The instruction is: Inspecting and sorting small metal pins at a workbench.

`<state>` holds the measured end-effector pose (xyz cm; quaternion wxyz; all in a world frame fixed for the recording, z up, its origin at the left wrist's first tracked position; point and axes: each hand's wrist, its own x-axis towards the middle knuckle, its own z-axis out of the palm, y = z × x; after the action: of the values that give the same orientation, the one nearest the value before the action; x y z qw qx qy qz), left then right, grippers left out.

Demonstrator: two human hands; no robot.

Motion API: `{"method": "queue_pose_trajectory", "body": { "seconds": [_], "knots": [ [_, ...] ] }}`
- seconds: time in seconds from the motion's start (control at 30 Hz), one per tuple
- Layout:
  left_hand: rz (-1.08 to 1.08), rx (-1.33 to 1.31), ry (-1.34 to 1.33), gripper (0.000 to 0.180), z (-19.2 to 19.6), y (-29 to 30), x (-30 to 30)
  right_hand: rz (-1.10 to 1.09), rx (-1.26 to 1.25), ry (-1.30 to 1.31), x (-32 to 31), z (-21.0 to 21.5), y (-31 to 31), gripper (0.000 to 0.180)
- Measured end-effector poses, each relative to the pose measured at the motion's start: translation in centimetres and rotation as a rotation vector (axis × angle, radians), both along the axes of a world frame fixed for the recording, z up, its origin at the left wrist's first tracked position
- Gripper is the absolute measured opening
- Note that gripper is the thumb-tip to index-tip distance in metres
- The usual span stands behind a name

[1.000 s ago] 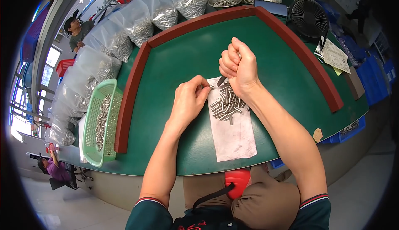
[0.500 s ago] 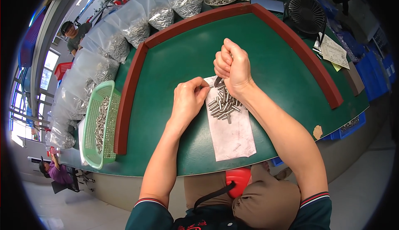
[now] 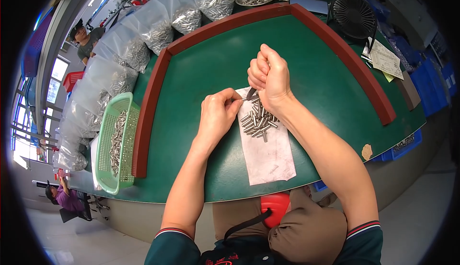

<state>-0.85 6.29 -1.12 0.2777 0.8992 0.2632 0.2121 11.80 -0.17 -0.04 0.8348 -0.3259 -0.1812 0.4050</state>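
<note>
My left hand (image 3: 218, 114) pinches the end of a small shiny metal pin (image 3: 245, 99) between thumb and fingertips, just above the cloth. My right hand (image 3: 269, 78) is closed in a fist round a dark, narrow tool (image 3: 251, 94), whose tip meets the pin. Most of the tool is hidden in the fist, so its kind cannot be made out. Under and in front of the right wrist lies a loose heap of metal pins (image 3: 259, 121) on a stained, pale pink cloth (image 3: 269, 162).
A dark red raised border (image 3: 152, 102) frames the green table (image 3: 206, 54). Left of it stands a green basket (image 3: 101, 159) of pins. Clear bags (image 3: 184, 18) of metal parts and a metal bowl (image 3: 244, 1) line the far side. A black fan (image 3: 353, 16) stands at the right.
Both hands hold nearly the same pose. Slightly more of the pin and the dark tool's tip shows between them.
</note>
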Motion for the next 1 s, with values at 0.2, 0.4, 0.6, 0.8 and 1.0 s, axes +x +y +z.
{"method": "queue_pose_trajectory", "body": {
  "seconds": [0.2, 0.4, 0.6, 0.8, 1.0],
  "knots": [
    [0.004, -0.003, 0.006, 0.008, 0.0, 0.2, 0.1, -0.007, -0.001, -0.008, -0.1, 0.0, 0.2, 0.042],
    [-0.015, -0.015, -0.092, 0.008, -0.7, 0.5, -0.3, -0.011, 0.086, 0.037, -0.2, -0.3, 0.5, 0.043],
    [-0.021, -0.055, -0.052, 0.008, -0.4, 0.6, -0.3, -0.03, 0.024, -0.021, -1.0, -0.1, 0.5, 0.043],
    [-0.026, -0.03, -0.077, 0.008, -0.7, 0.8, -0.7, -0.04, -0.01, -0.082, -1.7, 0.4, 0.7, 0.043],
    [-0.024, -0.312, -0.175, 0.013, -0.8, 0.9, -0.6, 0.01, 0.081, 0.026, 1.7, 1.2, -0.2, 0.043]
  ]
}}
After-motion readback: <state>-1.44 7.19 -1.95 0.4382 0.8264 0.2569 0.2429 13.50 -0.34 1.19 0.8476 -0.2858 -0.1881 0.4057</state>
